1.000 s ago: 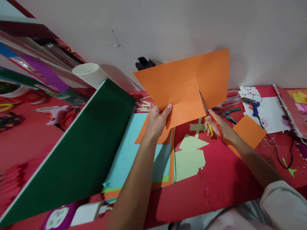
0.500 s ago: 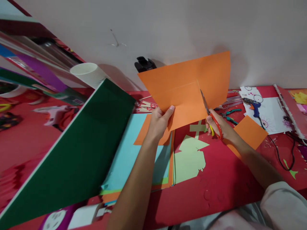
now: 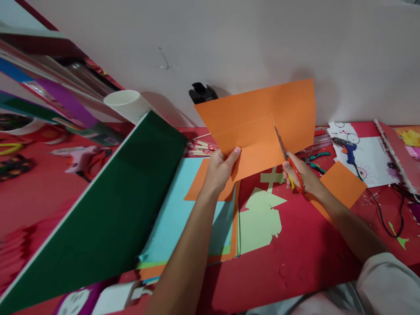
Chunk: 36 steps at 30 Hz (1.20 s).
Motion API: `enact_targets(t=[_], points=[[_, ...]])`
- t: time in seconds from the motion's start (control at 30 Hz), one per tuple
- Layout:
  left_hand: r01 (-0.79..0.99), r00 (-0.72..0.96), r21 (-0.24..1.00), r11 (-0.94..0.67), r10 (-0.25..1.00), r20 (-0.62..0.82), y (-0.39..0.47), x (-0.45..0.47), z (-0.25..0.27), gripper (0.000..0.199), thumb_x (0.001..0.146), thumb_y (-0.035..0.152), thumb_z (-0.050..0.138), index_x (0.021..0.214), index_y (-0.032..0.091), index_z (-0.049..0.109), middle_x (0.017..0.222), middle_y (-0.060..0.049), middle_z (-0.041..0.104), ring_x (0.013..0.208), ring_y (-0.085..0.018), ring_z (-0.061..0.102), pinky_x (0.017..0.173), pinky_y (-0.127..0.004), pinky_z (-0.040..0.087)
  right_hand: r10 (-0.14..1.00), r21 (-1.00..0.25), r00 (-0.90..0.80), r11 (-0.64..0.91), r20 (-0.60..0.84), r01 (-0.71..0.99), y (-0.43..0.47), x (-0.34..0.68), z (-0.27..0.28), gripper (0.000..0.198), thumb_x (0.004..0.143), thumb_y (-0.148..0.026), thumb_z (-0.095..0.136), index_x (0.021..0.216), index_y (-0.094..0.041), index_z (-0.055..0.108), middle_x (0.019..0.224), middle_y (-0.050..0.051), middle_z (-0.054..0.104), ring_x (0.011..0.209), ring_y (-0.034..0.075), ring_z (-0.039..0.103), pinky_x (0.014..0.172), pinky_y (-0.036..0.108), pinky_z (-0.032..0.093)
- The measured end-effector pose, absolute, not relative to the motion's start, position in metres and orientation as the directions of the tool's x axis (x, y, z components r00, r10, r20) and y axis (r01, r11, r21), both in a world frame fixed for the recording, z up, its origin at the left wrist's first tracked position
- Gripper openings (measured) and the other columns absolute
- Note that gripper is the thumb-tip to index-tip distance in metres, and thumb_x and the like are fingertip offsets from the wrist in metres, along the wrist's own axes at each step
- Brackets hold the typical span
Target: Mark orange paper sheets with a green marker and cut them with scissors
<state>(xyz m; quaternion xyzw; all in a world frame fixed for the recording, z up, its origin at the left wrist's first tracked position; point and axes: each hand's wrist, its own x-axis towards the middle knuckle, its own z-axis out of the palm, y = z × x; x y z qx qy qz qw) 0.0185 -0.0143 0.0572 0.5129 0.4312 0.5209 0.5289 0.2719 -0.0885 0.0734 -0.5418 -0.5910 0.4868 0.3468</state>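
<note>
My left hand [image 3: 223, 168] pinches the lower edge of a large orange paper sheet [image 3: 249, 135], thumb on its near face. The sheet is held up off the table, tilted, with a faint line across it. My right hand [image 3: 300, 173] is closed around the handles of scissors [image 3: 296, 175] with red and yellow grips. Their blades lie at the sheet, pointing up and away along a slit that runs in from the lower edge. Beneath are a stack of coloured paper [image 3: 173, 214] and pale green paper scraps [image 3: 260, 223].
A green board [image 3: 105, 210] leans at the left, beside a white tube [image 3: 127, 105]. To the right are an orange square [image 3: 344, 183], green-handled pliers [image 3: 316, 162] and a blue glue gun [image 3: 349, 151] with a black cord. A pink glue gun [image 3: 80, 157] lies at far left.
The whole view has shifted slightly, so things sit a little lower and, at the left, further right. Both hands keep their hold; the scissors stay at about the same place on the sheet.
</note>
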Motion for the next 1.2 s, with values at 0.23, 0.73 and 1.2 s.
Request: enact_targets(t=[0.23, 0.73, 1.2], points=[[-0.085, 0.081, 0.993, -0.077, 0.993, 0.084, -0.013, 0.017, 0.055, 0.051, 0.084, 0.058, 0.080, 0.115, 0.019, 0.073, 0.108, -0.011, 0.081, 0.106, -0.029, 0.076, 0.086, -0.037, 0.063, 0.983, -0.950, -0.153, -0.050, -0.102, 0.310, -0.088, 0.271, 0.070, 0.051, 0.097, -0.074, 0.060, 0.106, -0.025, 0.050, 0.069, -0.007, 0.059, 0.047, 0.011, 0.059, 0.044, 0.021, 0.051], [-0.129, 0.084, 0.989, -0.075, 0.993, 0.086, -0.012, 0.018, 0.053, 0.046, 0.084, 0.055, 0.081, 0.111, 0.019, 0.075, 0.107, -0.010, 0.081, 0.101, -0.028, 0.077, 0.086, -0.038, 0.063, 0.989, -0.953, -0.136, -0.022, -0.065, 0.301, -0.089, 0.268, 0.075, 0.059, 0.096, -0.074, 0.061, 0.124, -0.023, 0.056, 0.063, -0.008, 0.059, 0.042, 0.011, 0.057, 0.037, 0.020, 0.049], [-0.076, 0.126, 0.997, -0.022, 0.991, 0.032, -0.020, 0.023, 0.068, 0.050, 0.082, 0.060, 0.080, 0.106, 0.017, 0.074, 0.104, -0.011, 0.081, 0.097, -0.028, 0.076, 0.082, -0.036, 0.062, 0.987, -0.971, -0.150, -0.022, -0.059, 0.240, -0.082, 0.277, 0.060, 0.067, 0.091, -0.085, 0.057, 0.122, -0.027, 0.051, 0.071, -0.007, 0.056, 0.047, 0.012, 0.058, 0.039, 0.021, 0.049]])
